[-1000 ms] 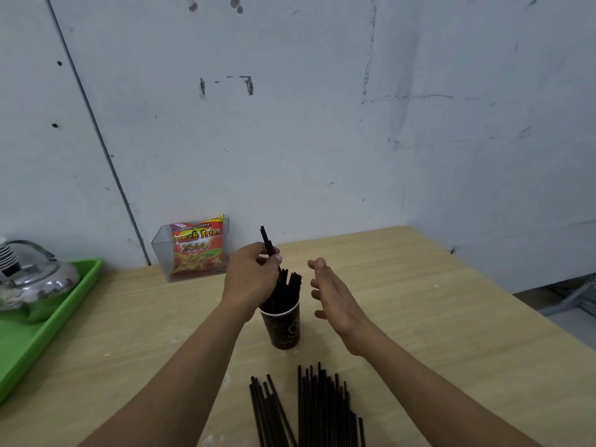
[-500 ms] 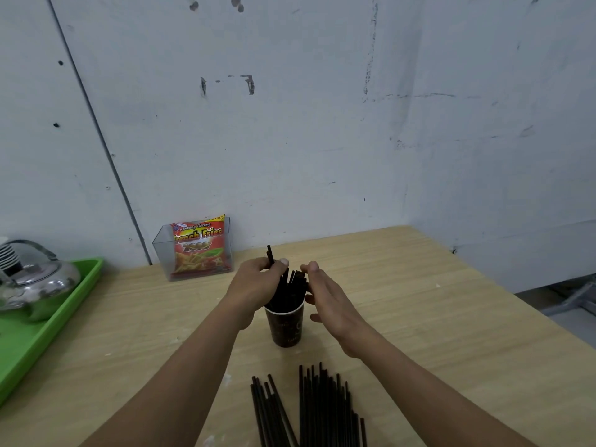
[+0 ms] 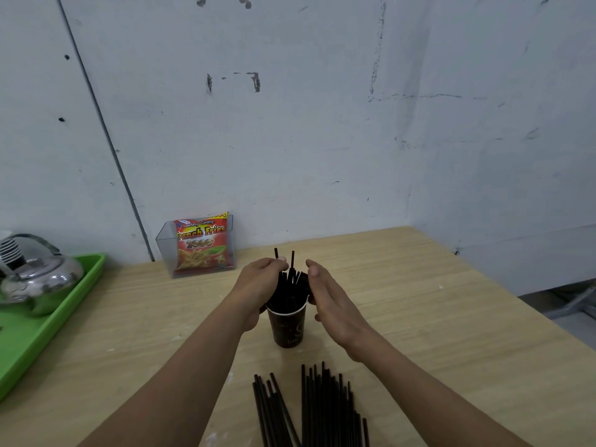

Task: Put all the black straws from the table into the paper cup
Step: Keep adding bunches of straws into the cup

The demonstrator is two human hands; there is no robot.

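— At mid-table, what stands between the two hands?
— The cup (image 3: 287, 327), upright on the table (image 3: 435, 317). The straws (image 3: 292, 287) are bunched inside it, their tops fanning above the rim, and two poke higher than the others.
— Where is the left hand?
— The left hand (image 3: 259, 285) is against the left side of the bunch, above the rim. Its fingers (image 3: 272, 264) are curled round the straws, and the taller left straw rises just past the fingertips.
— And the right hand?
— The right hand (image 3: 325, 295) is on the other side, palm turned toward the bunch. Its fingers (image 3: 314, 272) are nearly straight and close together, gripping nothing. They seem to touch the outer straws, though I cannot tell for sure.
— Are any straws lying on the table?
— Two piles, near the lower edge between the forearms: a slightly slanted left pile (image 3: 274, 411) and a bigger right pile (image 3: 329, 408). They lie apart from each other and from the cup.
— What else is there?
— A tray (image 3: 64, 317) at far left with a kettle (image 3: 35, 279) on it, and a clear box (image 3: 163, 250) by the wall holding a snack bag (image 3: 201, 246).
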